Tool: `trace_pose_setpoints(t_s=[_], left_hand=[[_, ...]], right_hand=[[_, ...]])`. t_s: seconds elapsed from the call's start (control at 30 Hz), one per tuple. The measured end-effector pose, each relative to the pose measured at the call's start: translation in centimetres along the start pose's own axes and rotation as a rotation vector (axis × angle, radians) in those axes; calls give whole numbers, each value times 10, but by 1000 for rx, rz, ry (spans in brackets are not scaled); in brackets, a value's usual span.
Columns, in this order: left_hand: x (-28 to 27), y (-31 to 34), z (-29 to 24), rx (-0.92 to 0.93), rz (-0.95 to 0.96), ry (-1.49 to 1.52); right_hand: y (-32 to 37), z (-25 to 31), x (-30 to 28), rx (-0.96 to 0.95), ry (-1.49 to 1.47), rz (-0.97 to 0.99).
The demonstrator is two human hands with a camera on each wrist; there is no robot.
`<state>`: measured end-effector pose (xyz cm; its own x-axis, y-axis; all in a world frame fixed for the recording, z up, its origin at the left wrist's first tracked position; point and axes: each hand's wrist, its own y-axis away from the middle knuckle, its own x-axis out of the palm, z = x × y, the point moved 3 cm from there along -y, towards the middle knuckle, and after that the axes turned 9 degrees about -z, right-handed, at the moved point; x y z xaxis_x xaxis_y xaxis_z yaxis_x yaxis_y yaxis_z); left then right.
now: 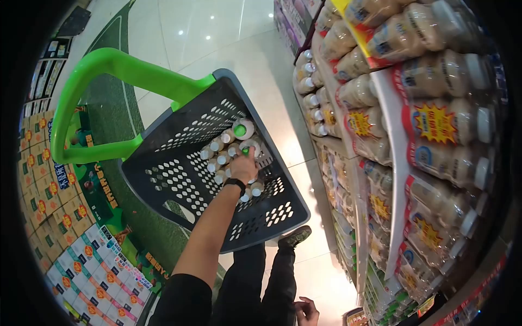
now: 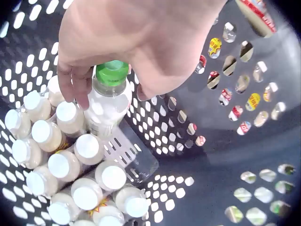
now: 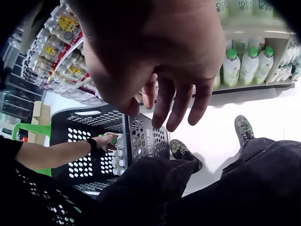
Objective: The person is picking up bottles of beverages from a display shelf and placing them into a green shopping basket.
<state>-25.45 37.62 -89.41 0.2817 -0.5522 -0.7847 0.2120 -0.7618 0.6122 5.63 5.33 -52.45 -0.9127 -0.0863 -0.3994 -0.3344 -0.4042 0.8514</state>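
Down inside the dark grey shopping basket (image 1: 168,133), my left hand (image 1: 244,167) grips a white bottle by its green cap and neck. In the left wrist view, the fingers and thumb come down round the green-capped bottle (image 2: 109,101), which stands upright. Beside it are several packed bottles with white caps (image 2: 60,165), filled with something beige. The head view also shows a second green-capped bottle (image 1: 240,131) in the basket. My right hand (image 3: 160,61) hangs outside the basket with loosely curled fingers, holding nothing.
On the right, a shelf holds wrapped packs of beige bottles (image 1: 435,122). Green-capped bottles (image 3: 249,66) line a lower shelf. Stacked cartons (image 1: 49,190) stand at the left. The basket's green handle (image 1: 122,65) is raised, and shoes (image 3: 186,153) are close by.
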Motion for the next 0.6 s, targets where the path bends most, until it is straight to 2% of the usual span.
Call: trace_pose_setpoints(t_s=[0.03, 0.07, 0.1, 0.2, 0.3, 0.37, 0.43, 0.5, 0.57, 0.6], left_hand=[[5, -7, 4, 42, -37, 7], [3, -10, 8, 99, -142, 44], [8, -20, 10, 104, -142, 40], [5, -22, 8, 317, -364, -28], [-8, 24, 19, 322, -310, 92], [-28, 55, 22, 354, -339, 77], [-60, 97, 21, 348, -347, 189], [-119, 152, 8, 328, -362, 167], [-167, 214, -4, 344, -405, 159], [-195, 247, -11, 353, -402, 166]], right_hand=[[-1, 6, 3, -43, 36, 7], [-4, 14, 6, 0, 44, 11], [-12, 14, 11, 2, 38, 9], [-25, 23, 7, -54, -15, -18], [-10, 52, -8, -159, 120, -72], [-5, 64, -22, -151, 13, -48], [6, 76, -37, -170, -8, -69], [6, 66, -51, -259, -41, -43], [9, 54, -62, -291, -7, -104], [19, 75, -68, -357, -77, -158]])
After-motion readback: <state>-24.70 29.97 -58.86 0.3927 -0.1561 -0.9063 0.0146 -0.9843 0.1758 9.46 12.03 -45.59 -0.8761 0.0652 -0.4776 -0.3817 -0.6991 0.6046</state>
